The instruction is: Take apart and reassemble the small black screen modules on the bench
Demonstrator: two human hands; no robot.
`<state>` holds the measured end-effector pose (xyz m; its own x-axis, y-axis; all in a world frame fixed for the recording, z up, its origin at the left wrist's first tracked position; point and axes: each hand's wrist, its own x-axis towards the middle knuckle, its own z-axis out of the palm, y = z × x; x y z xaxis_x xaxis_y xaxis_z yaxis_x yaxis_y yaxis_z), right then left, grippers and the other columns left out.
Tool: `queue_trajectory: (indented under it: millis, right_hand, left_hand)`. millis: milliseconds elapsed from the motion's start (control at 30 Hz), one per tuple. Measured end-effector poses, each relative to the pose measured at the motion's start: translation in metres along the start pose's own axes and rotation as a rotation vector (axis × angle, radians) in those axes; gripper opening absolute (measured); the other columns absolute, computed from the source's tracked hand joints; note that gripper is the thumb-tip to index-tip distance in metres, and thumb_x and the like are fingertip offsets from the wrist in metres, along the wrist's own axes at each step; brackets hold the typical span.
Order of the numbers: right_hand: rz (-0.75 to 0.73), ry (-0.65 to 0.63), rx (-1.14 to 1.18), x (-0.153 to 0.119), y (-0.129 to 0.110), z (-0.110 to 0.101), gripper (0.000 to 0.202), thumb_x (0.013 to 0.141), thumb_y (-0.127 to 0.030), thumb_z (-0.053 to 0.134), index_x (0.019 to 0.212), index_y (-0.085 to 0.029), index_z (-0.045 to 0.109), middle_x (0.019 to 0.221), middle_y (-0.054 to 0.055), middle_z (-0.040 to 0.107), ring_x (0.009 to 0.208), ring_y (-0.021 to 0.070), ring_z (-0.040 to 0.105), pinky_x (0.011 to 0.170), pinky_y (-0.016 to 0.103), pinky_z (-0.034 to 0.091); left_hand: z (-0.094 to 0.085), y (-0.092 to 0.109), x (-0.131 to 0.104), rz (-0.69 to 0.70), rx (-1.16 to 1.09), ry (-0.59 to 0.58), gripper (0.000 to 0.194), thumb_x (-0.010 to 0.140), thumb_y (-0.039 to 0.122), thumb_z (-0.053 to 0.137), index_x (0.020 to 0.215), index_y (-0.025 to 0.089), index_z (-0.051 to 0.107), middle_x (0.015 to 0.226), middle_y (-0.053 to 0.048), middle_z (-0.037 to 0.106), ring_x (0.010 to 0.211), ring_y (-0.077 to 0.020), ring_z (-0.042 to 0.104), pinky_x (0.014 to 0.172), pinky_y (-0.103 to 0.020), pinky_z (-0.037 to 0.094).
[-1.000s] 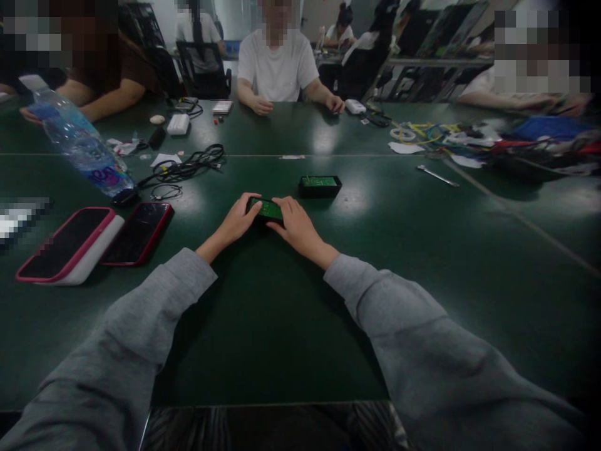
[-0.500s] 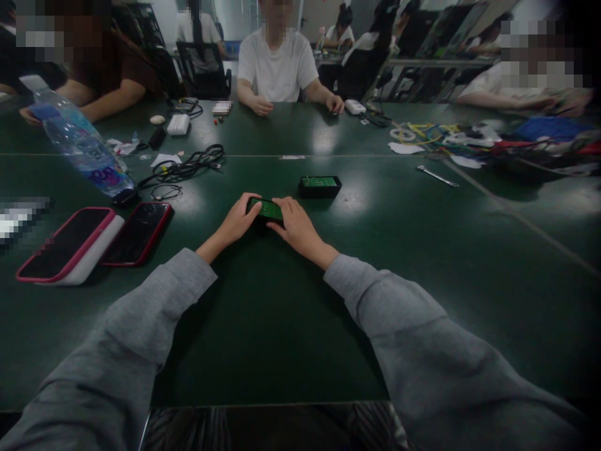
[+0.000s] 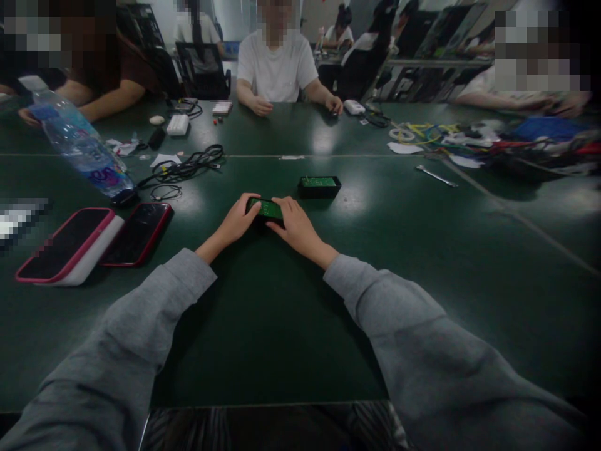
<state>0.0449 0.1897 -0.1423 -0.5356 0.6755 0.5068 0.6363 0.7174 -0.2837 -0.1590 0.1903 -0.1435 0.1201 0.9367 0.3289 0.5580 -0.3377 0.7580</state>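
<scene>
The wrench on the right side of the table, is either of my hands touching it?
No, the wrench lies apart on the tabletop, while both hands are on a black case with a green board.

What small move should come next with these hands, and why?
I would probably slide the thumb of the left hand outward, to the edge of the black case. It seems to cover part of the green board, while the right hand grips the opposite end and could steady it.
</scene>
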Motion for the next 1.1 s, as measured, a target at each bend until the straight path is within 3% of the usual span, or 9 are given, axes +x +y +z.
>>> queue_trajectory:
  millis: [333,667,1100]
  right_hand:
    - [0.024,-0.018,0.037,0.0005,0.0004,-0.0006,0.053,0.092,-0.03,0.063,0.139,-0.016,0.042,0.125,0.015,0.052,0.117,0.0323,0.054,0.098,0.053,0.051]
    - [0.012,-0.006,0.023,0.0015,0.0018,0.0018,0.053,0.092,-0.03,0.064,0.138,-0.014,0.043,0.123,0.016,0.054,0.116,0.0329,0.055,0.097,0.053,0.051]
    - [0.015,-0.011,0.036,0.0012,0.0023,0.0007,0.054,0.092,-0.031,0.064,0.139,-0.015,0.043,0.125,0.016,0.053,0.116,0.0322,0.055,0.099,0.053,0.051]
  left_hand:
    - [0.0004,0.001,-0.0007,-0.013,-0.007,0.0,0.046,0.098,0.055,0.038,0.124,0.02,0.054,0.127,-0.013,0.062,0.118,-0.0247,0.057,0.106,-0.043,0.042]
    - [0.0009,0.0019,0.0,-0.019,0.009,-0.003,0.041,0.098,0.045,0.039,0.125,0.018,0.052,0.129,-0.013,0.06,0.12,-0.0245,0.056,0.108,-0.044,0.04]
    - [0.0014,-0.001,-0.0005,-0.005,0.011,0.0,0.039,0.099,0.045,0.038,0.125,0.02,0.053,0.129,-0.013,0.06,0.12,-0.0247,0.056,0.107,-0.044,0.041]
